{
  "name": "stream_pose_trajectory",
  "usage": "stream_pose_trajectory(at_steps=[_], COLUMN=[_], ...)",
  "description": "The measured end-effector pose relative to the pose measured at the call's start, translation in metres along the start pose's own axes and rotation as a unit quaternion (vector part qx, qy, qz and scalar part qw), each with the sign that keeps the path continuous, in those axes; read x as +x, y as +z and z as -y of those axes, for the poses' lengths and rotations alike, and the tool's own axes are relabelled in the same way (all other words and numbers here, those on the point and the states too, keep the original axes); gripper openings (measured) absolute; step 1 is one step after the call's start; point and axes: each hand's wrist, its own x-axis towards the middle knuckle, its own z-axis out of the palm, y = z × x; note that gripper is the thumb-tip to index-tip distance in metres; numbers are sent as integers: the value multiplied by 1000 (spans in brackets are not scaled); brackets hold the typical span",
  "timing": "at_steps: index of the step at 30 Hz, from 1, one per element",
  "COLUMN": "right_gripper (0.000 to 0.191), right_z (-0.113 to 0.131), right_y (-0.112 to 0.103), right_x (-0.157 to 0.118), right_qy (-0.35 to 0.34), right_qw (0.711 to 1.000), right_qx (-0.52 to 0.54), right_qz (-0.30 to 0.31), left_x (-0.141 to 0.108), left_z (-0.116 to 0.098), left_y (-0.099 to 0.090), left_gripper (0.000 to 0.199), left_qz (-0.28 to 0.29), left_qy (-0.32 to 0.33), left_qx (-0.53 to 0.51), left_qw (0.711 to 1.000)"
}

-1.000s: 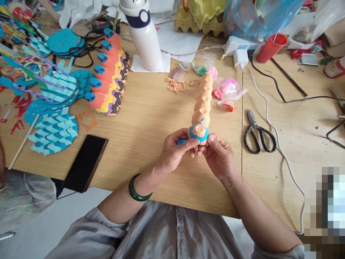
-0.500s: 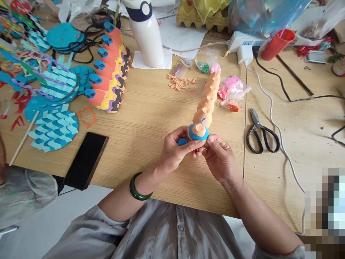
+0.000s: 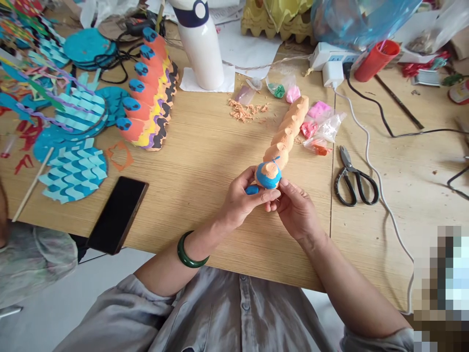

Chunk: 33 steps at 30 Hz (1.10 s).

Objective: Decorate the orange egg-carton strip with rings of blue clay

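Observation:
A bumpy peach-orange egg-carton strip (image 3: 280, 142) points away from me, its near end ringed with blue clay (image 3: 268, 180) around a bare orange knob. My left hand (image 3: 244, 198) is closed around the left side of that near end. A small blue clay lump (image 3: 252, 189) shows by its fingers. From the right, my right hand (image 3: 296, 208) pinches the edge of the same end with thumb and fingers. Some fingertips of both hands are hidden beneath the strip. Orange shavings (image 3: 245, 110) and small bags of pink clay (image 3: 318, 110) lie beside the far part.
Black-handled scissors (image 3: 353, 178) lie to the right, near a white cable (image 3: 370, 142). At left are a phone (image 3: 117, 215), blue layered paper pieces (image 3: 75, 171) and a painted egg-carton strip (image 3: 150, 98). A white bottle (image 3: 201, 54) and power strip (image 3: 324, 54) stand behind.
The strip's far end has swung slightly to the right, and its near end has tipped a little. Both hands keep their hold on it.

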Motion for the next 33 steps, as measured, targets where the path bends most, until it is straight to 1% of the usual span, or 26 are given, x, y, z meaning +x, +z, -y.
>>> stream_pose_trajectory(at_steps=[2, 4, 9, 13, 15, 18, 22, 25, 29, 31, 33], right_gripper=[34, 32, 32, 31, 30, 27, 23, 22, 23, 24, 26], right_z=[2, 5, 6, 5, 4, 4, 0, -4, -9, -11, -11], right_y=[0, 0, 0, 2, 3, 5, 5, 3, 1, 2, 5], right_x=[0, 0, -1, -3, -5, -7, -10, -11, -11, -10, -8], right_qy=[-9, -14, -19, -36, -47, -76, -113, -123, -140, -134, -106], right_qw=[1000, 1000, 1000, 999, 998, 997, 991, 989, 985, 986, 990], right_qx=[7, 16, 12, 1, -4, -22, -54, -75, -94, -95, -85], right_qz=[-5, -13, -15, -29, -31, -28, -38, -42, -37, -26, -21], left_x=[0, 0, 2, 5, 5, 4, 2, 1, 0, -1, -1], left_z=[-3, -6, -7, -6, -6, -6, -5, -5, -5, -4, -2], left_y=[0, 0, -2, -2, -2, -1, 1, 1, 1, 1, 2], left_gripper=[47, 46, 41, 35, 32, 27, 31, 35, 37, 38, 41], left_qz=[26, 35, -1, -29, -27, -14, -26, -35, -57, -68, -79], left_qy=[-13, -25, -29, -6, 4, -4, -31, -53, -59, -56, -45], left_qx=[-27, -51, -48, -63, -67, -71, -70, -58, -44, -36, -25], left_qw=[999, 998, 998, 998, 997, 997, 997, 996, 996, 995, 996])
